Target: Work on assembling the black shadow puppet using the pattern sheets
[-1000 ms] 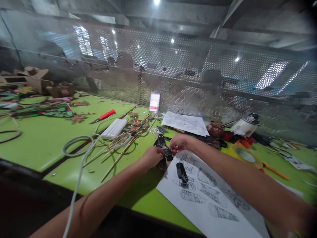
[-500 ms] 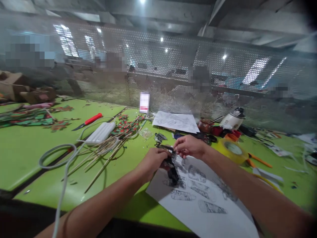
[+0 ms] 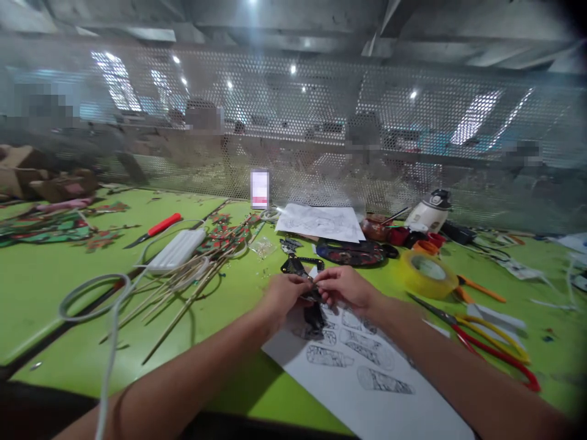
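My left hand [image 3: 282,294] and my right hand [image 3: 345,286] meet over a green table [image 3: 64,287], both pinching a small dark jointed cut-out figure [image 3: 313,305]. Its lower part hangs down between the hands over a white sheet printed with drawn shapes [image 3: 367,379]. Another dark cut-out piece [image 3: 298,266] lies just beyond my fingers.
A bundle of thin bamboo sticks [image 3: 183,287], a white power strip [image 3: 177,250] with its grey cable, and a red-handled knife [image 3: 158,227] lie left. A yellow tape roll [image 3: 426,274], red-and-yellow scissors [image 3: 486,342], orange-handled cutter [image 3: 481,288], a drawing sheet [image 3: 321,221] and small pots sit right. A perforated metal screen [image 3: 321,122] backs the table.
The view has swung right and down. Both hands drew closer together on the figure, which has been lifted off the printed sheet and now hangs between my fingers.
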The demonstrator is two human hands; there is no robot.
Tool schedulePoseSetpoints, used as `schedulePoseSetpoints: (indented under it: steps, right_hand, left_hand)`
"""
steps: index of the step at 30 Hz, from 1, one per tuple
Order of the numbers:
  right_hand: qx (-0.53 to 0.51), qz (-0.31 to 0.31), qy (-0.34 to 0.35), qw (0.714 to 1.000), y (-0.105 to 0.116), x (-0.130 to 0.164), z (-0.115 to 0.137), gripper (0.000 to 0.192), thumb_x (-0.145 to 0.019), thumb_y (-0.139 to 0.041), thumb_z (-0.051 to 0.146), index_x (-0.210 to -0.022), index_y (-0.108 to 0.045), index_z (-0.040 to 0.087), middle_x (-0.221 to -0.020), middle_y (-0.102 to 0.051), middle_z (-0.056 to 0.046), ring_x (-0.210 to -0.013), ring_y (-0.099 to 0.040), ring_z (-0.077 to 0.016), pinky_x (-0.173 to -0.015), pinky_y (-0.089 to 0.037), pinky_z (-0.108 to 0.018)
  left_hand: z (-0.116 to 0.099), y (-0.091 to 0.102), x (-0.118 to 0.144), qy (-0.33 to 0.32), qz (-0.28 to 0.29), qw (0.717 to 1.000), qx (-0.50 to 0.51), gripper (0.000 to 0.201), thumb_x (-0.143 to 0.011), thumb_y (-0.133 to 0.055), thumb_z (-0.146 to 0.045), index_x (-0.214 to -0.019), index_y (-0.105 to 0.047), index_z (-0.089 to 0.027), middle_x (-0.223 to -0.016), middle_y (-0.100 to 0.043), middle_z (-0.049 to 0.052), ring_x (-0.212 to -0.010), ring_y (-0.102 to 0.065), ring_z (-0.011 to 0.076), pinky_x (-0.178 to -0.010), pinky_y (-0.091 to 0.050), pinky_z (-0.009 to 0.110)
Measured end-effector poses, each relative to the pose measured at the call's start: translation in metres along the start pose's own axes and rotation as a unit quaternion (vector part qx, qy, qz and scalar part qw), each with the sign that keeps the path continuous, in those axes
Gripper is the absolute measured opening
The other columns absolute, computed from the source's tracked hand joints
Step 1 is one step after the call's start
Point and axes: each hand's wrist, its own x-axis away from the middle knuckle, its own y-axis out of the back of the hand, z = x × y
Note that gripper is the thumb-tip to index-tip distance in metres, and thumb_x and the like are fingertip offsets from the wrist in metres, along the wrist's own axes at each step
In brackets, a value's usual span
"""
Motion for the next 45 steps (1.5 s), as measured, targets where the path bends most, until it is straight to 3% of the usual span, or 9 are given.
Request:
schedulePoseSetpoints:
  steps: [8, 13, 17, 21, 25, 30, 34, 40, 45]
  right_hand:
    - [-0.060, -0.005, 0.022, 0.998, -0.005, 0.003, -0.013, 0.028, -0.058, -0.078, 0.026, -0.077, -0.059, 0.015, -0.059, -0.061, 0.002, -0.049, -0.055, -0.0082, -0.045, -0.044, -0.019]
    - [-0.098, -0.003, 0.044, 0.994, -0.008, 0.008, -0.013, 0.028, -0.058, -0.078, 0.025, -0.077, -0.059, 0.016, -0.058, -0.062, 0.002, -0.048, -0.054, -0.0089, -0.043, -0.042, -0.020]
    - [-0.107, -0.011, 0.056, 0.993, -0.010, 0.009, -0.013, 0.028, -0.058, -0.078, 0.024, -0.076, -0.059, 0.016, -0.057, -0.062, 0.002, -0.046, -0.054, -0.0089, -0.043, -0.042, -0.020]
    - [-0.105, -0.020, 0.085, 0.991, -0.007, 0.013, -0.005, 0.029, -0.059, -0.080, 0.026, -0.077, -0.058, 0.017, -0.062, -0.065, 0.000, -0.050, -0.058, -0.0108, -0.047, -0.045, -0.022]
    - [-0.047, -0.044, 0.155, 0.986, 0.003, 0.017, 0.008, 0.027, -0.067, -0.078, 0.031, -0.079, -0.059, 0.017, -0.070, -0.069, -0.003, -0.058, -0.062, -0.0137, -0.053, -0.048, -0.025]
    - [0.175, -0.128, 0.279, 0.936, 0.006, 0.016, 0.009, 0.014, -0.073, -0.073, 0.029, -0.076, -0.064, 0.018, -0.067, -0.064, 0.000, -0.062, -0.057, -0.0126, -0.061, -0.047, -0.026]
    - [0.278, -0.147, 0.321, 0.893, 0.004, 0.014, -0.003, 0.007, -0.079, -0.067, 0.027, -0.079, -0.066, 0.020, -0.073, -0.064, -0.001, -0.069, -0.058, -0.0151, -0.068, -0.047, -0.028]
    - [0.329, -0.143, 0.397, 0.845, -0.003, 0.017, -0.012, 0.004, -0.082, -0.064, 0.020, -0.079, -0.066, 0.022, -0.074, -0.063, -0.002, -0.071, -0.053, -0.0159, -0.066, -0.043, -0.029]
    - [0.316, -0.131, 0.439, 0.831, -0.004, 0.017, -0.018, 0.010, -0.082, -0.065, 0.014, -0.082, -0.065, 0.023, -0.079, -0.065, -0.002, -0.077, -0.057, -0.0172, -0.072, -0.045, -0.032]
  left_hand:
    - [0.003, -0.009, 0.002, -0.026, -0.071, 0.997, 0.007, 0.019, -0.063, -0.076, -0.016, -0.071, -0.059, -0.013, -0.055, -0.061, 0.000, -0.047, -0.055, 0.0105, -0.047, -0.039, 0.022]
    - [0.001, -0.008, 0.006, 0.021, -0.045, 0.995, 0.083, 0.025, -0.061, -0.075, -0.012, -0.077, -0.056, -0.015, -0.058, -0.063, 0.001, -0.050, -0.060, 0.0142, -0.053, -0.046, 0.026]
    - [-0.004, -0.008, 0.009, 0.041, -0.029, 0.995, 0.086, 0.022, -0.062, -0.070, -0.007, -0.078, -0.058, -0.015, -0.056, -0.063, 0.001, -0.048, -0.059, 0.0137, -0.052, -0.046, 0.026]
    - [-0.010, -0.005, 0.007, 0.031, -0.031, 0.996, 0.079, 0.025, -0.058, -0.071, -0.007, -0.078, -0.060, -0.016, -0.056, -0.063, 0.000, -0.050, -0.059, 0.0142, -0.052, -0.045, 0.025]
    - [-0.015, 0.000, 0.004, -0.003, -0.020, 0.999, 0.030, 0.026, -0.058, -0.072, -0.010, -0.082, -0.064, -0.014, -0.059, -0.064, -0.001, -0.045, -0.051, 0.0092, -0.045, -0.033, 0.020]
    - [-0.013, 0.000, 0.003, 0.020, 0.012, 1.000, 0.020, 0.024, -0.064, -0.069, -0.011, -0.087, -0.065, -0.015, -0.060, -0.064, -0.001, -0.042, -0.049, 0.0074, -0.041, -0.025, 0.019]
    - [-0.011, 0.000, 0.008, 0.050, 0.029, 0.996, 0.061, 0.022, -0.064, -0.071, -0.010, -0.084, -0.062, -0.015, -0.059, -0.063, -0.001, -0.044, -0.052, 0.0081, -0.040, -0.028, 0.018]
    - [-0.012, 0.003, 0.009, 0.049, 0.047, 0.993, 0.100, 0.027, -0.059, -0.078, -0.013, -0.082, -0.063, -0.015, -0.062, -0.065, -0.001, -0.049, -0.058, 0.0098, -0.045, -0.039, 0.018]
    - [-0.006, 0.005, 0.005, 0.062, 0.064, 0.987, 0.135, 0.027, -0.058, -0.077, -0.012, -0.081, -0.062, -0.015, -0.063, -0.066, 0.000, -0.052, -0.061, 0.0117, -0.052, -0.045, 0.021]
